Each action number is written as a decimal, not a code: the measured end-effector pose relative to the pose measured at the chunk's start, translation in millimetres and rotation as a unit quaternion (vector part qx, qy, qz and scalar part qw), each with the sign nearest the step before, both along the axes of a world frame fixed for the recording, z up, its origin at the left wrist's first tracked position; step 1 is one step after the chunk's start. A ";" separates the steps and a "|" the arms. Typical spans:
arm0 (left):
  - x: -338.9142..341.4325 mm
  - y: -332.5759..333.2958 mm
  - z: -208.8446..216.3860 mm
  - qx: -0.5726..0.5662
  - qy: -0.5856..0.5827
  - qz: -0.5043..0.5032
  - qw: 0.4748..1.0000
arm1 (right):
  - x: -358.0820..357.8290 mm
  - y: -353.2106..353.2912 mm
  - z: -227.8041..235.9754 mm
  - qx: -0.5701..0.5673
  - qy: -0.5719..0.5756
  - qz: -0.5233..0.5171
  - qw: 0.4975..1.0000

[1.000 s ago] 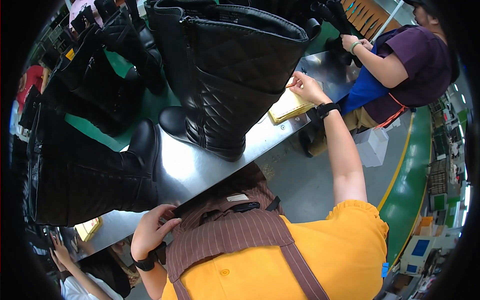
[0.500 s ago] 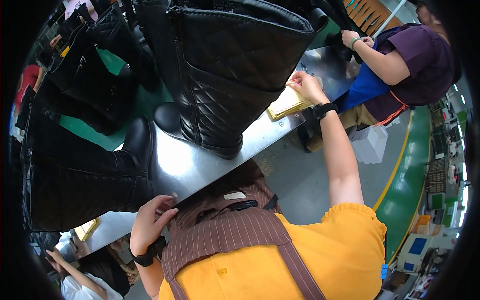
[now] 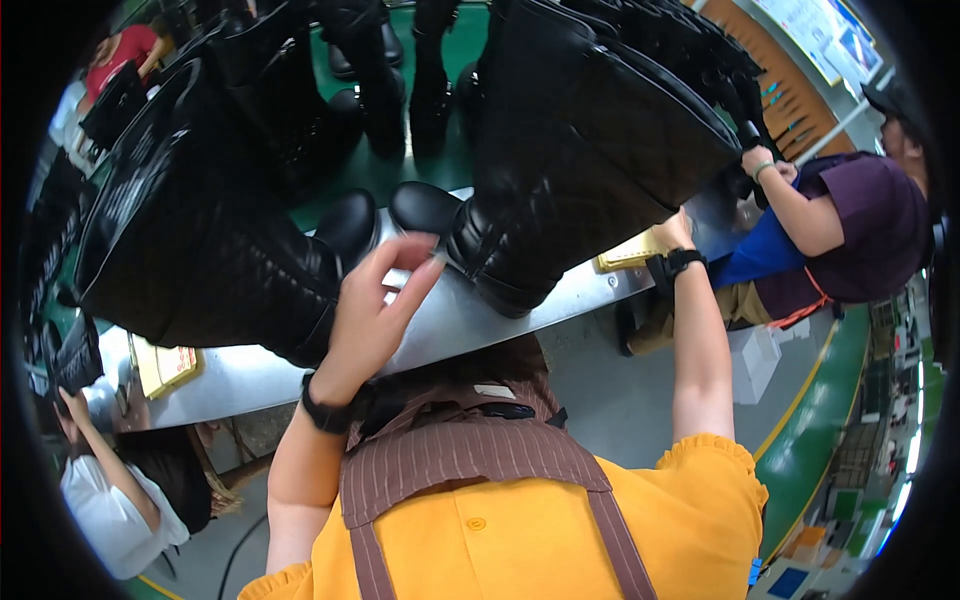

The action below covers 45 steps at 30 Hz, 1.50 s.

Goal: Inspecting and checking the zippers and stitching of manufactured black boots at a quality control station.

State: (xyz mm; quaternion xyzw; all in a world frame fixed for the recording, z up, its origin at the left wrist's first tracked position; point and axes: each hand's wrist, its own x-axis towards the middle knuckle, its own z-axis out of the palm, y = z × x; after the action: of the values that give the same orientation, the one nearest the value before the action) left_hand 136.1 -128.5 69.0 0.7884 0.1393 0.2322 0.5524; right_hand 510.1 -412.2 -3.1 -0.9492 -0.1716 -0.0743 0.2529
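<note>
Two tall black boots stand on the metal bench, a left boot [image 3: 215,230] and a right boot [image 3: 590,150], their rounded toes close together. My left hand [image 3: 370,305] is raised over the bench between them, its bent fingers and thumb apart with nothing in them. The fingertips lie in front of the right boot's lower part; contact cannot be made out. My right hand [image 3: 676,232] reaches to a stack of yellow papers [image 3: 628,254] beyond the right boot. The boot's shaft hides most of its fingers, so any grip is out of sight.
The narrow metal bench [image 3: 440,335] runs across in front of me. Another yellow stack [image 3: 165,368] lies at its left end. More black boots [image 3: 375,85] stand behind. A co-worker in purple [image 3: 860,215] is at right; a person in white [image 3: 125,495] at lower left.
My left hand has risen from the bench's near edge to between the boots. The view has shifted, showing both boots lower and further right. My right hand stays by the yellow papers.
</note>
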 end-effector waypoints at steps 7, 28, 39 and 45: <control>108.8 22.5 1.9 -0.136 -0.267 -0.023 0.954 | -144.8 59.5 133.0 0.409 -0.353 0.127 0.832; 121.3 28.9 23.7 -0.359 -0.207 -0.235 0.880 | -229.9 149.2 123.5 0.073 -0.447 0.106 0.885; 116.3 36.1 21.1 -0.409 -0.199 -0.326 0.829 | -223.2 154.7 126.0 0.199 -0.441 0.134 0.865; 102.3 27.1 26.3 -0.393 -0.215 -0.238 0.862 | -190.5 132.4 133.8 0.432 -0.257 0.096 0.859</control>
State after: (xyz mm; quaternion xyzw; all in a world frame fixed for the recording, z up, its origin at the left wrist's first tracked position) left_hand 238.3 -101.4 95.3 0.4454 -0.0948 0.1836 0.8712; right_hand 319.7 -279.7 130.7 -0.6706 -0.2711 -0.3576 0.5907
